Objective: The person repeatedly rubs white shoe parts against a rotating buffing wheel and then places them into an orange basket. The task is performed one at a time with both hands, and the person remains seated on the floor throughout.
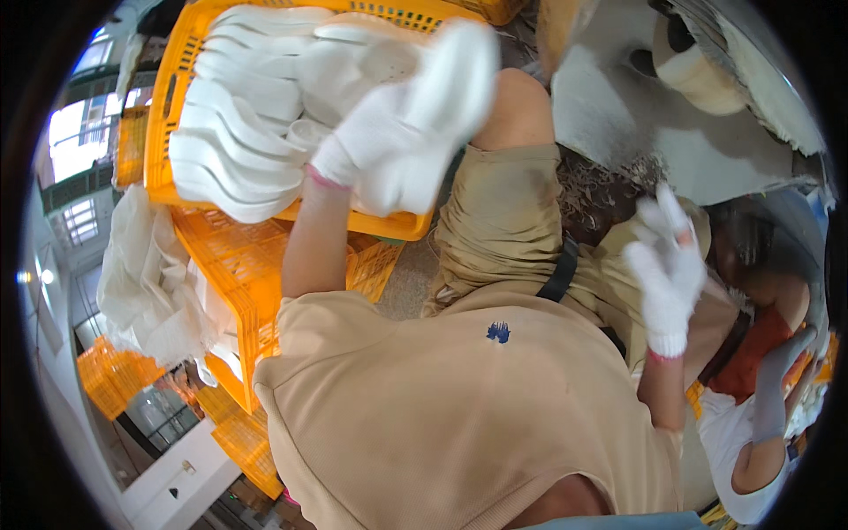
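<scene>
My left hand (367, 132), in a white knitted glove with a pink cuff edge, is over the near right part of an orange crate (161, 132). It is closed on a white shoe sole (455, 84), smeared by motion, so its outline and my fingers are hard to make out. Rows of similar curved white soles (234, 150) lie stacked in the crate. To the right, my right hand (667, 269), gloved the same way, is raised above my lap near a grey-white machine. Its fingers are apart and somewhat blurred, with nothing seen in them.
The machine's pale panel (609, 132) and a roller-like part (702, 75) stand at the upper right. Curly shavings (601, 190) lie below it. More orange crates (234, 274) and a whitish sack (146, 274) are at the left. Another person (751, 433) sits close on my right.
</scene>
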`<move>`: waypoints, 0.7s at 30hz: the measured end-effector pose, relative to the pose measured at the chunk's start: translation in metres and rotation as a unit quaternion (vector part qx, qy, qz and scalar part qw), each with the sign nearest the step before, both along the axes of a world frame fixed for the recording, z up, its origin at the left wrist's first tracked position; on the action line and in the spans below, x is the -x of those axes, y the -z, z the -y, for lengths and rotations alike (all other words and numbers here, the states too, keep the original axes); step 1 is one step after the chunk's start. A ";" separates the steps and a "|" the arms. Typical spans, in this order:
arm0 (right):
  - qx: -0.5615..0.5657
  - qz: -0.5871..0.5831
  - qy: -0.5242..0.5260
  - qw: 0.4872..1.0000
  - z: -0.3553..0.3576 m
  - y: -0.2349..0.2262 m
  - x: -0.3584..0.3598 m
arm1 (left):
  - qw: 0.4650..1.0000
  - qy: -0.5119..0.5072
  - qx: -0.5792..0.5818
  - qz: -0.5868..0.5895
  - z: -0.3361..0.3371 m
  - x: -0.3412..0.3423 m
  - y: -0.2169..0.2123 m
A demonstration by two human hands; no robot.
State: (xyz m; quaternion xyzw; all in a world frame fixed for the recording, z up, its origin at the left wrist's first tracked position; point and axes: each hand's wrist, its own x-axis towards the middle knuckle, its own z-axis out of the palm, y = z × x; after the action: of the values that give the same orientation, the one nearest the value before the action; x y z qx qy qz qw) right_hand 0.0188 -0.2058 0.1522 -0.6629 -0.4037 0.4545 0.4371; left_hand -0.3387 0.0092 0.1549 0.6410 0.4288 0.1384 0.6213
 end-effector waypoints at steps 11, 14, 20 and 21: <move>-0.128 0.094 -0.018 0.987 -0.139 0.007 0.120 | 0.943 -0.260 -0.185 -0.091 0.022 0.016 -0.009; -0.182 0.082 -0.031 0.979 -0.179 -0.003 0.145 | 0.923 -0.349 -0.125 -0.107 -0.017 0.034 -0.016; -0.179 0.126 -0.310 0.925 -0.191 0.026 0.154 | 0.793 -0.008 -0.508 -0.335 -0.003 0.100 -0.115; -0.186 0.118 -0.315 0.923 -0.180 0.034 0.148 | 0.574 0.120 -0.654 -0.477 -0.005 0.120 -0.132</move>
State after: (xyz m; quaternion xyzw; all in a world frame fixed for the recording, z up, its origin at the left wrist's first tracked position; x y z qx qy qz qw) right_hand -0.1292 -0.0260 0.1180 -0.4570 -0.7176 0.4039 0.3364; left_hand -0.4588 0.0138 0.2868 0.8920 0.3755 -0.0204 -0.2509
